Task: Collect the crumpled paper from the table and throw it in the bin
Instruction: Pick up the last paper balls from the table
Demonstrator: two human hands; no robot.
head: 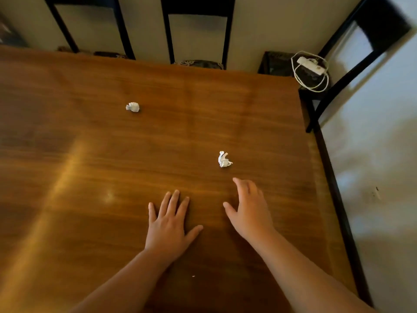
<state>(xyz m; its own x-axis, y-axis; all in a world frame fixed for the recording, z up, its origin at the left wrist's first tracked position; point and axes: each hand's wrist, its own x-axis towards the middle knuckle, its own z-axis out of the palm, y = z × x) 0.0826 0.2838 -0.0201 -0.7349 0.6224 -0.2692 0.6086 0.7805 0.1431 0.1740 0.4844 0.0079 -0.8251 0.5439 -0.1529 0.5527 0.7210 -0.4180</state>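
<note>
Two white crumpled paper balls lie on the brown wooden table [90, 177]. One crumpled paper [224, 159] sits right of centre, a short way beyond my right hand [248, 208], which hovers open with fingers apart and holds nothing. The other crumpled paper [133, 107] lies farther off, towards the back left. My left hand [170, 220] rests flat on the table with fingers spread, empty. No bin is in view.
Two dark chairs [198, 32] stand along the table's far edge. A third chair [352, 64] at the back right corner carries a white power strip [312, 65] with its coiled cord. The table's right edge runs beside a pale floor [383, 177].
</note>
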